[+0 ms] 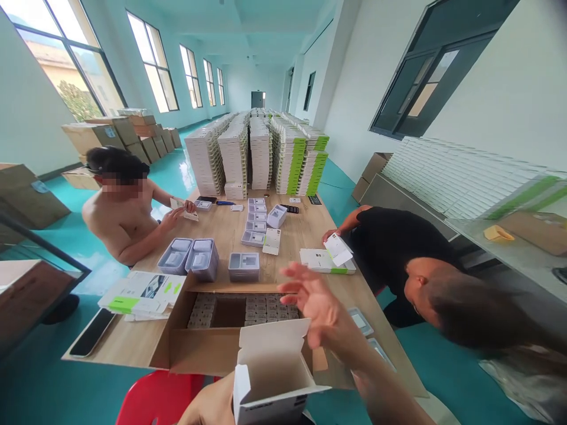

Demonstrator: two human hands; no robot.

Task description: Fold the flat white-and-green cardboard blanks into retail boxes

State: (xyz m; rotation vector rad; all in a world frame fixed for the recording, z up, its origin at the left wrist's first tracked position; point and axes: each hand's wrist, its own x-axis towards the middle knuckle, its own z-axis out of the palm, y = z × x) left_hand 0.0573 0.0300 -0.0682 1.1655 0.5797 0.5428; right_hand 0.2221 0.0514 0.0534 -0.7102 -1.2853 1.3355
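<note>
My left hand [212, 407] grips an open white carton box [270, 372] at the bottom edge, its flaps up and its inside bare. My right hand [312, 304] hovers above the box with fingers spread and nothing in it. Just beyond lies an open cardboard box [208, 348] with several small grey packs laid in rows inside. Grey plastic trays [190, 257] and another grey tray stack [243, 265] stand behind it on the wooden table [225, 233].
One person sits at the left holding a card [179, 206]; another leans in at the right with a white card [339, 248] over flat cartons [323, 262]. Tall stacks of white boxes [257, 153] fill the far end. A phone [91, 333] and leaflets [142, 292] lie near left.
</note>
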